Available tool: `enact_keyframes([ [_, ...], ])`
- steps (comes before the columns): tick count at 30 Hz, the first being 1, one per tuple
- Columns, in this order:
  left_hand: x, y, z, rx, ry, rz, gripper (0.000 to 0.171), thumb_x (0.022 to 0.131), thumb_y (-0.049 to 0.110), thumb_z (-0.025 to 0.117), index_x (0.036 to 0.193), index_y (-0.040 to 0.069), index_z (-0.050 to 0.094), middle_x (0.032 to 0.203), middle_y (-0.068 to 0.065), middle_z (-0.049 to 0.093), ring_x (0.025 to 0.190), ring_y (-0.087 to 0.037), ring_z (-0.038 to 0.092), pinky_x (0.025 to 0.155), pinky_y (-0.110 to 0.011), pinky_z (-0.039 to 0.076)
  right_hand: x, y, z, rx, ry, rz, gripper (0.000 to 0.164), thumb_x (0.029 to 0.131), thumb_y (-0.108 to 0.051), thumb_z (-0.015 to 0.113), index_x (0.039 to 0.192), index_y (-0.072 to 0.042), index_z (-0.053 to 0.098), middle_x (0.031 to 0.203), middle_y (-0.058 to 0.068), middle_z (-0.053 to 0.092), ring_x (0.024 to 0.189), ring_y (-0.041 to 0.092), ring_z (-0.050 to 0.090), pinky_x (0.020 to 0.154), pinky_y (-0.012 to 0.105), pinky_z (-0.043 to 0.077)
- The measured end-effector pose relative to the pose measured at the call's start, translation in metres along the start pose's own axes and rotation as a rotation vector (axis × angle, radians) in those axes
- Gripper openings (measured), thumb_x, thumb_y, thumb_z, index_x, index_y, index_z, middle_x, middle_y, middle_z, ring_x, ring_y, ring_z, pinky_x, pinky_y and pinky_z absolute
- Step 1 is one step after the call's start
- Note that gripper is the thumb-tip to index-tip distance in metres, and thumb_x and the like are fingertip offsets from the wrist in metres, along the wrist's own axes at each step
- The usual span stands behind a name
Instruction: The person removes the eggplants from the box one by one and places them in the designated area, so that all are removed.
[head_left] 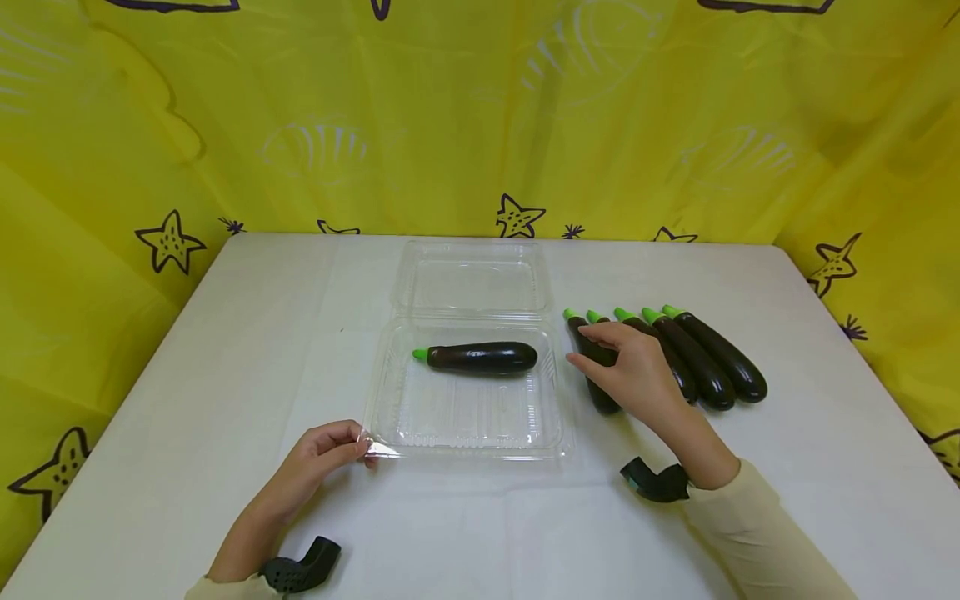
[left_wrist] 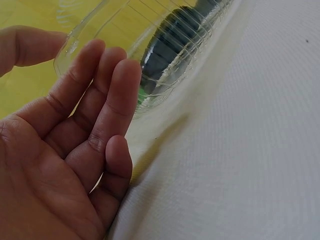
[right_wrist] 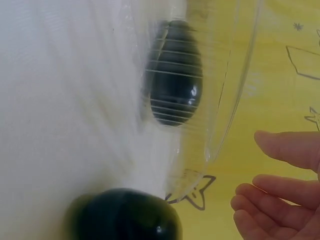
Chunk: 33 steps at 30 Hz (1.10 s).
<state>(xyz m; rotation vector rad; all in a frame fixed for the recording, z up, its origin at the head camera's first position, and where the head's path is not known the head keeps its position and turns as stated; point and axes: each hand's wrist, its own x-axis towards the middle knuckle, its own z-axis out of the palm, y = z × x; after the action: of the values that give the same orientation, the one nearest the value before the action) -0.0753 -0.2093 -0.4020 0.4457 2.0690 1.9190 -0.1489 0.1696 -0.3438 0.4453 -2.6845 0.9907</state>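
Observation:
A clear plastic clamshell container point(head_left: 465, 421) lies with its lid point(head_left: 472, 287) folded back, away from me. One dark eggplant point(head_left: 483, 358) with a green stem rests sideways in its base. My left hand point(head_left: 326, 454) pinches the container's near left corner between thumb and fingers. Over a row of several eggplants point(head_left: 690, 367) on the right, my right hand point(head_left: 641, 371) hovers with thumb and fingers spread apart, nearest the leftmost eggplant point(head_left: 602, 398). The right wrist view shows nothing between the fingers of that hand point(right_wrist: 280, 195). It partly hides the row in the head view.
The white table point(head_left: 247, 358) carries the container in its middle and the eggplant row to the right. A yellow patterned curtain point(head_left: 420, 125) hangs along its back and sides. Each wrist wears a black camera point(head_left: 656, 481).

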Motion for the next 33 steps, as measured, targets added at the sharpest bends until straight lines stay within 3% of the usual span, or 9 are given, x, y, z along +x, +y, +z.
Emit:
enact_keyframes([
  [9,-0.001,-0.001,-0.001,0.001,0.000,-0.002,0.016,0.093,0.005,0.048,0.086,-0.008,0.054,0.079,-0.011,0.062,0.079,-0.020,0.057,0.078,-0.025,0.043,0.003,-0.010,0.012,-0.002,-0.025,-0.065,0.038,0.073,-0.012,0.078,0.104,0.005,0.065,0.104,0.017,0.064,0.099,0.030,0.058,0.083,0.042,0.045],
  [28,0.000,0.000,0.000,-0.003,-0.006,-0.004,0.016,0.093,0.005,0.048,0.086,-0.008,0.054,0.078,-0.012,0.062,0.079,-0.020,0.057,0.078,-0.025,0.043,0.010,-0.025,0.036,-0.008,-0.111,-0.104,0.039,0.077,-0.018,0.075,0.108,0.004,0.064,0.109,0.015,0.063,0.105,0.029,0.056,0.086,0.041,0.045],
  [33,0.000,0.000,0.000,0.005,0.003,-0.019,0.017,0.093,0.007,0.048,0.086,-0.007,0.054,0.078,-0.011,0.062,0.079,-0.020,0.057,0.078,-0.025,0.042,0.012,-0.028,0.045,-0.069,-0.127,-0.172,0.039,0.077,-0.017,0.075,0.109,0.003,0.063,0.108,0.015,0.063,0.104,0.029,0.056,0.087,0.040,0.044],
])
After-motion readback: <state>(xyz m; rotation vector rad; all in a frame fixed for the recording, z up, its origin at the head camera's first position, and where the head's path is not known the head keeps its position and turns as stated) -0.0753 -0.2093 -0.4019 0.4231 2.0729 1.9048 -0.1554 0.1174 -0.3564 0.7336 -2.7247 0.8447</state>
